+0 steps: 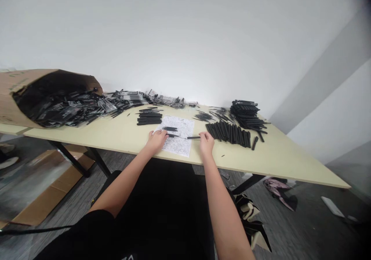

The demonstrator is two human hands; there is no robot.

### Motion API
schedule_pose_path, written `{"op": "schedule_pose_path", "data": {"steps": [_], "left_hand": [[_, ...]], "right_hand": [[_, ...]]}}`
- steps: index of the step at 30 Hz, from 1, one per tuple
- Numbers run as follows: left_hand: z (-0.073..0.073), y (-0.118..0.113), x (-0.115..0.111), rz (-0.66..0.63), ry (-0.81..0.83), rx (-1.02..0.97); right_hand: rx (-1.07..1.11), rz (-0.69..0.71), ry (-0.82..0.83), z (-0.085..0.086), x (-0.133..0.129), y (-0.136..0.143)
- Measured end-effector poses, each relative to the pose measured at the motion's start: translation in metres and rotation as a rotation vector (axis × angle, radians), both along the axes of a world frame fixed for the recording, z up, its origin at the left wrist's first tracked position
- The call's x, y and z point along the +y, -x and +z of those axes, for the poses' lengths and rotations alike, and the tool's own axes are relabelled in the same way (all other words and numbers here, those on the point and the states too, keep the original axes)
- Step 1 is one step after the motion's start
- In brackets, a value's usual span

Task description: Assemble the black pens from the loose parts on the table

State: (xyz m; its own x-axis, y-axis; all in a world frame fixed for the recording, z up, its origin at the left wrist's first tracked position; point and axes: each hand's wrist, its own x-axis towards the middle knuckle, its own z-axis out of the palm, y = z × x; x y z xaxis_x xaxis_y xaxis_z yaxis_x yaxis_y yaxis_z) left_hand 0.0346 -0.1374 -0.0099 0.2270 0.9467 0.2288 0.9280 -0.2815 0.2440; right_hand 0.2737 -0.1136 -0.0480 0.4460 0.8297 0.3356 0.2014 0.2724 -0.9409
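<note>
On the table lies a white sheet of paper (184, 126) covered in dark scribbles. My right hand (206, 143) is closed in a pinch on a slim black pen (193, 137), held almost level over the sheet's right edge with its thin tip towards the left. At the sheet's left edge my left hand (157, 141) is closed, palm down, with a black pen-like stick (173, 135) at its fingertips. Just beyond it a few more black sticks (170, 128) lie on the paper. Their exact kind is too small to tell.
A tipped cardboard box (7, 97) spills black packets (69, 107) at the left. Black sticks (149, 118) are stacked behind my left hand. Right of my right hand lie a row of thick black sticks (228, 132) and a taller pile (246, 113). The table's front edge (261, 172) is close.
</note>
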Motion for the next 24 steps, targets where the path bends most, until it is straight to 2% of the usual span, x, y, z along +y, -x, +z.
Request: {"op": "schedule_pose_path", "data": {"steps": [12, 24], "left_hand": [[-0.0009, 0.0000, 0.0002, 0.009, 0.008, 0.005], [-0.0088, 0.0085, 0.0012, -0.117, -0.004, -0.171]], "right_hand": [[-0.153, 0.135, 0.075, -0.0024, -0.0008, 0.0012], [-0.218, 0.251, 0.076, -0.0089, -0.0011, 0.0068]]}}
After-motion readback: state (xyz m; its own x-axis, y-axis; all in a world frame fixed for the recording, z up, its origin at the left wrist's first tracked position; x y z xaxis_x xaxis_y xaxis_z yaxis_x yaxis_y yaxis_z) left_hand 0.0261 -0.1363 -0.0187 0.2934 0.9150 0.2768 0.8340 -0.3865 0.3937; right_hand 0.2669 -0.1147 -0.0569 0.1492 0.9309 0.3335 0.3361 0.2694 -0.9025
